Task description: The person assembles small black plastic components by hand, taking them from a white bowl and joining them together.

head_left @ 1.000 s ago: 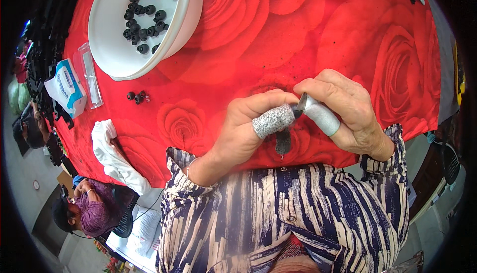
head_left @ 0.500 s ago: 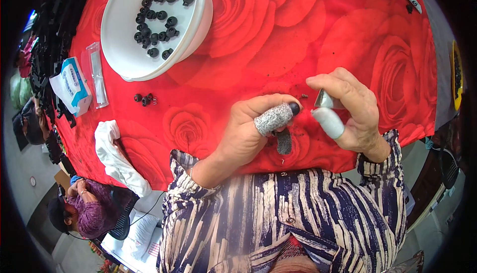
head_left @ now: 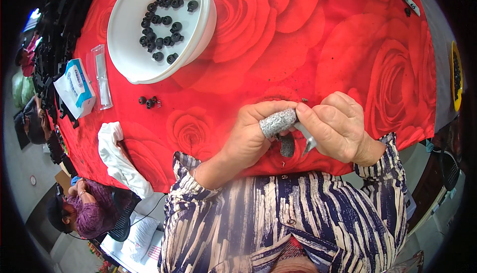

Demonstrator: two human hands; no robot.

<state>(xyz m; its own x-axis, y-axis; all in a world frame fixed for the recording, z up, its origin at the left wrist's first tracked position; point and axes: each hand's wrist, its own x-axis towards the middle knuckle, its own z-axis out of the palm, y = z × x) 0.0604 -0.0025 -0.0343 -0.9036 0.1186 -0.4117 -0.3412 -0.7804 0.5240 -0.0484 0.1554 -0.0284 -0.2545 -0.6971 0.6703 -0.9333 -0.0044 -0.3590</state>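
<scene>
My left hand (head_left: pixel 246 136) is closed in a pinch around a small round black plastic part, now almost wholly hidden behind the fingers. A speckled grey wrap (head_left: pixel 277 123) covers one of its digits, and a darker grey wrap (head_left: pixel 286 146) shows on another just below. Fingers of my right hand (head_left: pixel 340 129) meet the left fingertips at that part. Held in the right hand is a small metal blade (head_left: pixel 308 141), its bare end pointing down toward me.
At the upper left stands a white bowl (head_left: pixel 211 29) with several black parts inside. More black parts (head_left: pixel 150 103) lie below it on the red rose-patterned cloth (head_left: pixel 238 69). Around them are a tissue pack (head_left: pixel 78 86), a clear case (head_left: pixel 102 79) and a white cloth (head_left: pixel 117 158). Another person (head_left: pixel 94 208) sits at the lower left.
My right hand has moved left and down, from apart to touching the left fingertips. The blade has swung downward between the hands. The black part has become hidden.
</scene>
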